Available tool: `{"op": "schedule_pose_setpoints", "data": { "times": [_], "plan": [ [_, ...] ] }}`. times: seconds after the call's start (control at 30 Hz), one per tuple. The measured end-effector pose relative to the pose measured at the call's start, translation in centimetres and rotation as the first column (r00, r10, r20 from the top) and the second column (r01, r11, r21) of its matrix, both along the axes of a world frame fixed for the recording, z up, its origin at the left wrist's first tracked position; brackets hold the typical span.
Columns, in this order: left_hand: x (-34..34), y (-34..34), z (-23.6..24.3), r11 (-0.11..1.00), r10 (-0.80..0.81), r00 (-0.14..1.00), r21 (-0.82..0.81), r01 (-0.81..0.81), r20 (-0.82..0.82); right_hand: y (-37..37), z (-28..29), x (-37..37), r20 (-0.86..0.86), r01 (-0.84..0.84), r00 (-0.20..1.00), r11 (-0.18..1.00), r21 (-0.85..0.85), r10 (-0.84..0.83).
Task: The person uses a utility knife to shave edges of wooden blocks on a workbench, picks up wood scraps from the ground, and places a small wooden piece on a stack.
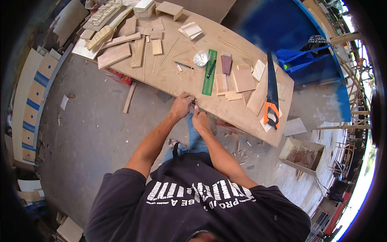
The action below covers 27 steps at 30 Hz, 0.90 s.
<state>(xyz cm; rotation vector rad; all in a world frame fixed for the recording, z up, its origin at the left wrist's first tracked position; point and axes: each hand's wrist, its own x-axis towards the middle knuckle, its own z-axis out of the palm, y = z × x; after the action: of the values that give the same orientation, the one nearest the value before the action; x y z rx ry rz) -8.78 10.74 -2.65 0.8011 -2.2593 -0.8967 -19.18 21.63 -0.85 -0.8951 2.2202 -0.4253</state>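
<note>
Head view: thin strip (204,99) by left hand (182,106) runs crosswise, pointing right

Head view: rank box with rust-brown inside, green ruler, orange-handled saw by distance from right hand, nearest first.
From the right hand:
1. Green ruler: on the table, just ahead.
2. Orange-handled saw: right side of the table.
3. Box: farther right, past the table's edge.

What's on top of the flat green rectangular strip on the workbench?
A slim black pen-like tool lies on the green strip; the surface directly beneath it is covered.
</note>
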Motion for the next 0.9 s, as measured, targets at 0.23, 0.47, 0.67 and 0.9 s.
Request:
{"op": "schedule_pose_setpoints", "data": {
  "times": [0.23, 0.47, 0.67, 0.9],
  "plan": [
    [-1.1, 1.5, 0.5, 0.978, 0.182, 0.981, -0.115, -0.174, 0.062, -1.1, 0.0, -1.7, 0.041, 0.015, 0.999, 0.999, 0.05, -0.017],
    [-0.6, 3.0, 0.2, 0.964, 0.243, 0.97, -0.109, -0.241, -0.002, 0.1, 0.4, -1.4, 0.058, 0.013, 0.998, 1.0, -0.022, -0.011],
    [-1.1, 3.8, 0.4, 0.97, 0.232, 0.969, -0.091, -0.225, 0.083, 1.9, -3.0, -3.2, 0.101, 0.018, 0.995, 0.995, -0.1, -0.008],
    [-2.2, 4.2, 0.0, 0.982, 0.188, 0.967, -0.066, -0.179, 0.175, 3.1, -1.3, -4.8, 0.167, 0.029, 0.986, 0.998, -0.051, -0.021]
  ]
}}
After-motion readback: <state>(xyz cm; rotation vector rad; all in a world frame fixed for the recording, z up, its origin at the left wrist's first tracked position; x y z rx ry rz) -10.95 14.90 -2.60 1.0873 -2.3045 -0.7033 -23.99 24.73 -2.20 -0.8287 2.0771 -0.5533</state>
